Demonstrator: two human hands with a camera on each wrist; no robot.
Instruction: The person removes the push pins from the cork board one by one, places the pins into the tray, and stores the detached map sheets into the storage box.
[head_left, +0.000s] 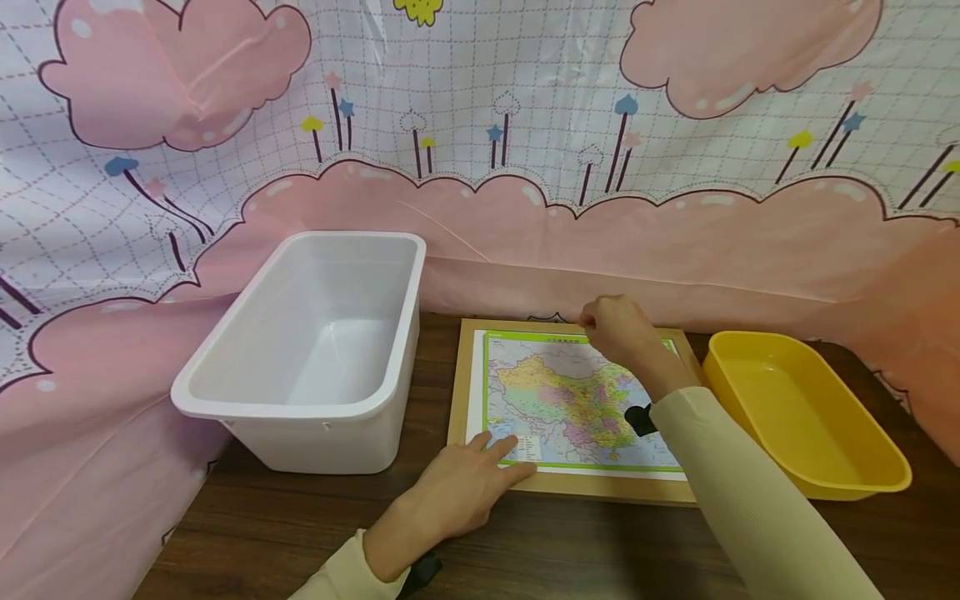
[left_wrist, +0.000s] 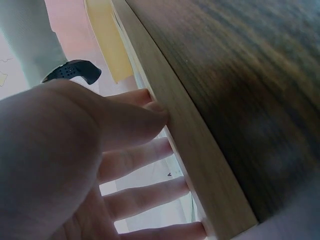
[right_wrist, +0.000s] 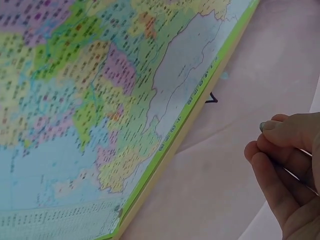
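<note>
A colourful map point(head_left: 555, 400) lies on a wood-framed board point(head_left: 600, 487) on the table. My left hand point(head_left: 457, 492) rests at the board's near left corner, fingers spread over the map. In the left wrist view, the thumb point(left_wrist: 145, 122) touches the board's wooden edge point(left_wrist: 185, 135). Above the far edge of the board, my right hand point(head_left: 618, 329) is raised with its fingers curled. In the right wrist view, the thumb and fingertips point(right_wrist: 257, 147) pinch a tiny greenish thing point(right_wrist: 262, 126), too small to identify. That hand is apart from the map.
A deep white tub point(head_left: 315, 412) stands left of the board. To the right sits a shallow yellow tray point(head_left: 862, 483), close to the board's side. Behind them hangs a pink and white patterned cloth point(head_left: 525, 225). Dark wooden table point(head_left: 300, 517) shows in front.
</note>
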